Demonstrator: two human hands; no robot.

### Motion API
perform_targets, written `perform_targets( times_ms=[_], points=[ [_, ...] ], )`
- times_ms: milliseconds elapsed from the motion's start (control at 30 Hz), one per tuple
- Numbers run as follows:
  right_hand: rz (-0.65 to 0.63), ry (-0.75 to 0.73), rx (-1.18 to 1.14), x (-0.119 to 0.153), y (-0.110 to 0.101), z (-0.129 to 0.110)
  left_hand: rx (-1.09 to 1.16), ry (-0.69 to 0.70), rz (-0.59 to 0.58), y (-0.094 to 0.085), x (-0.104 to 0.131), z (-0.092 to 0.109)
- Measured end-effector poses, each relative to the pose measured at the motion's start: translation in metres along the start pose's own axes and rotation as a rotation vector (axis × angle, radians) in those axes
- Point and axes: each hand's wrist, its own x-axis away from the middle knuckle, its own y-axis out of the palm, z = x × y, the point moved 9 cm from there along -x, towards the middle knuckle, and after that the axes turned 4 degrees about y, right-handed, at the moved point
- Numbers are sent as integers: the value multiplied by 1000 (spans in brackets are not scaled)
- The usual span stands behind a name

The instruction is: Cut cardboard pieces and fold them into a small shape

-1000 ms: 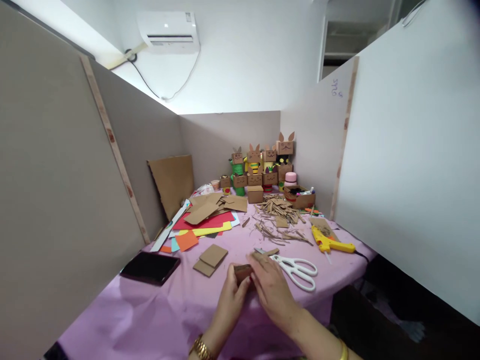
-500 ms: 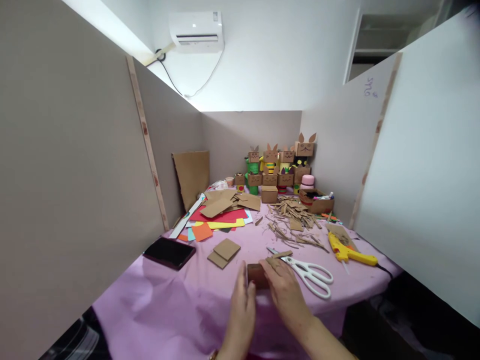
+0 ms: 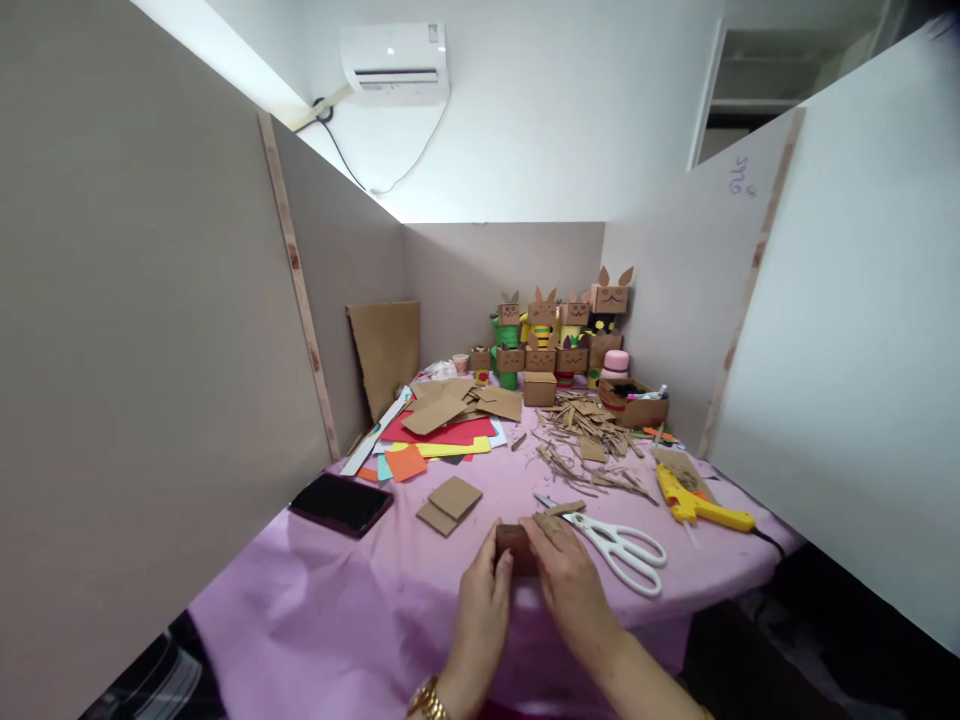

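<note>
A small brown cardboard box piece [image 3: 517,552] is between my two hands near the table's front edge. My left hand [image 3: 484,590] presses its left side, fingers wrapped along it. On the right side, my right hand [image 3: 570,580] grips it with the fingers over its top edge. White-handled scissors [image 3: 619,545] lie just right of my right hand, with a cardboard strip [image 3: 564,509] by their blades. Two cardboard squares [image 3: 451,503] overlap on the cloth beyond my left hand.
A black phone [image 3: 341,504] lies at left. Farther back are coloured paper [image 3: 442,430], cardboard sheets [image 3: 435,412], cardboard scraps [image 3: 589,420] and several cardboard animal figures [image 3: 541,312]. A yellow glue gun [image 3: 697,508] rests at right. Grey partitions [image 3: 502,260] surround the table.
My left hand has shifted slightly and its fingers have closed more around the box piece. A gold watch on the left wrist has come further into view.
</note>
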Motion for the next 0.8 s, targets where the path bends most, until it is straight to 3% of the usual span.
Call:
perform_targets(
  times_ms=[200, 367, 500, 800],
  points=[
    [9, 58, -90, 2, -2, 4, 17, 47, -64, -7, -10, 10],
    [111, 287, -143, 23, -14, 27, 56, 67, -116, -5, -8, 10],
    [58, 372, -200, 32, -10, 39, 88, 72, -144, -2, -8, 9],
    [-10, 413, -237, 26, -4, 39, 90, 64, -147, -2, -6, 7]
  ],
)
